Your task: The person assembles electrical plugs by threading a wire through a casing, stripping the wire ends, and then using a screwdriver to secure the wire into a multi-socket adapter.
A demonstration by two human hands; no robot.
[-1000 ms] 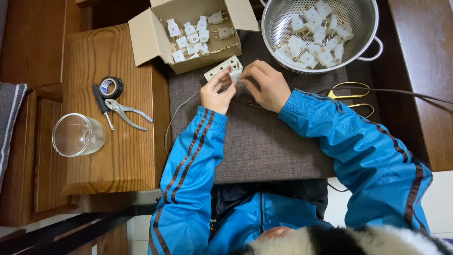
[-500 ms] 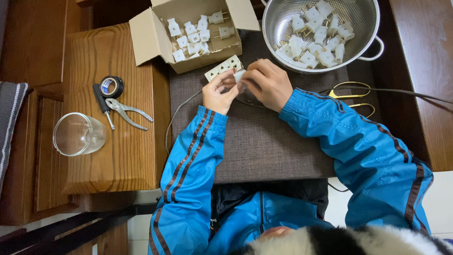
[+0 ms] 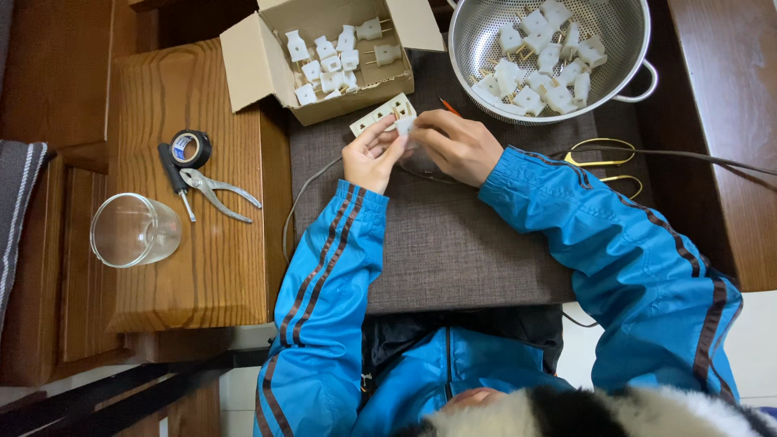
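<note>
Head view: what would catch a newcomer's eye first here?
The bright blue sleeves dominate, meeting at two hands, left hand and right hand, which hold a white power strip over a grey mat. Behind them sit a metal colander and a cardboard box, both holding white plugs.

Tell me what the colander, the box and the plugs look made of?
Colander: likely stainless steel, shiny and finely perforated, with a wire handle. Box: plain brown cardboard, flaps folded open. Plugs: white, smooth, apparently moulded plastic with metal prongs. The left hand and right hand hold one against a white socket strip.
</note>
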